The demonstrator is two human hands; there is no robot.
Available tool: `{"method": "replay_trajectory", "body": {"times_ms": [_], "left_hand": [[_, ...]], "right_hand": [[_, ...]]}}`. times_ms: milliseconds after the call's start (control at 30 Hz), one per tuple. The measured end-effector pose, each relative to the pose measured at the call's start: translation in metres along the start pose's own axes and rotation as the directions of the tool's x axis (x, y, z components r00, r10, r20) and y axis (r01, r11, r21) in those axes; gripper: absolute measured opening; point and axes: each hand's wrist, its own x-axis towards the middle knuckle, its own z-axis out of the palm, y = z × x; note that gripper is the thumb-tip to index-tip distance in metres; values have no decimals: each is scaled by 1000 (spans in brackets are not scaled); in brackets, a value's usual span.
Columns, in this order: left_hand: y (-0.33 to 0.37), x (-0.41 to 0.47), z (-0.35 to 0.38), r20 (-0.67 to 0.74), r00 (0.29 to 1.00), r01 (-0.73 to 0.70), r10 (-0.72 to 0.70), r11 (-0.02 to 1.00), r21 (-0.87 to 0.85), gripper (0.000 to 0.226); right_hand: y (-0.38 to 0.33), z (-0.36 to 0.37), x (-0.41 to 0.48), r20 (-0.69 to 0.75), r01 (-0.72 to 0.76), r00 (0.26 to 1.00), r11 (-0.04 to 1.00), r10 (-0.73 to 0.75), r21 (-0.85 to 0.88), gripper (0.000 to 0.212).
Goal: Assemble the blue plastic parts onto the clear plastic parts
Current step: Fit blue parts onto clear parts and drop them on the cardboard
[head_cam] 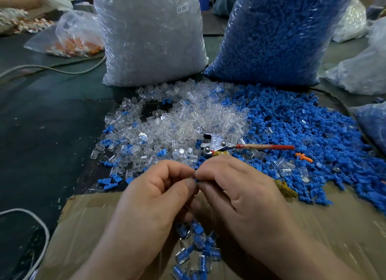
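Just on the near side of the red-handled metal pliers (218,144), the left hand (154,193) and right hand (238,193) meet fingertip to fingertip. Both have their fingers curled and pinch a small blue plastic part (196,179) between them; any clear piece in that grip is hidden. Left of and beyond the pliers lies a heap of loose clear plastic parts (188,120), and right of them a heap of loose blue plastic parts (302,122). Nearer than the pliers, under the hands, assembled blue-and-clear pieces (198,250) lie in a brown cardboard box (94,227).
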Motion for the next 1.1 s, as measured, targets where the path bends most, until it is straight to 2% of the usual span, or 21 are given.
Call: {"method": "replay_trajectory", "body": {"times_ms": [100,167,233,267,333,367,433,633,767,833,933,1033,1100], "left_hand": [[1,0,0,-2,1000,-15,15,997,81,18],[0,0,-2,-24,1000,-11,16,984,175,30],[0,1,-2,-67,998,-1,19,964,266,28],[0,1,-2,-91,996,4,24,955,295,25],[1,1,-2,-121,992,6,34,950,313,24],[2,0,-2,-123,992,10,29,952,305,24],[4,0,-1,-121,993,27,7,961,277,25],[12,0,3,-154,982,115,-109,993,29,25],[13,-4,5,-164,986,50,-38,996,67,28],[11,-3,5,-176,984,40,-29,998,58,25],[7,0,1,-192,981,24,-19,999,21,22],[2,4,-4,-213,976,-30,50,995,98,19],[2,5,-6,-199,979,-38,44,999,31,11]], "right_hand": [[-1,-1,0,25,15,1000,1000,-14,-21,16],[-1,-3,0,63,37,998,997,-32,-70,21],[1,-7,1,88,34,996,971,-13,-237,29],[4,-11,2,89,-12,995,930,47,-367,38],[15,-22,5,96,-170,956,793,276,-585,64],[22,-28,7,104,-221,919,716,379,-662,72],[35,-36,8,131,-236,869,634,476,-736,77],[38,-38,15,132,-222,873,624,469,-749,66],[36,-43,17,73,-241,902,637,425,-732,54],[32,-48,16,20,-265,923,675,383,-689,53],[19,-55,13,-24,-280,948,801,316,-529,54],[7,-56,9,50,-222,960,860,275,-459,49],[1,-55,7,120,-164,964,883,238,-440,49]]}}
